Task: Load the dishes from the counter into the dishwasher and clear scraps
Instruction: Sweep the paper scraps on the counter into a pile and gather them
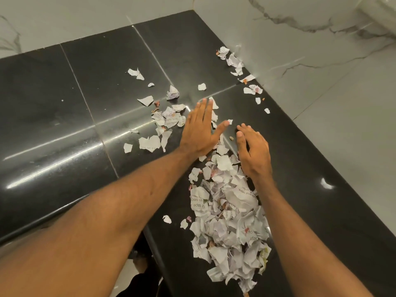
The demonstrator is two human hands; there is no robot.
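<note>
Print survives only in fragments on the torn paper scraps (227, 219) in the pile, all of it upside down to the camera. The left scrap (198, 203) reads "tape" and "to sec" — the right scrap (244, 190) "and more" — the near scrap (254, 238) "urfac". Other print is too blurred to read.

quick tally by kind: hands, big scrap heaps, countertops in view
hands: 2 (left hand, right hand)
big scrap heap: 1
black countertop: 1
total: 4
</note>
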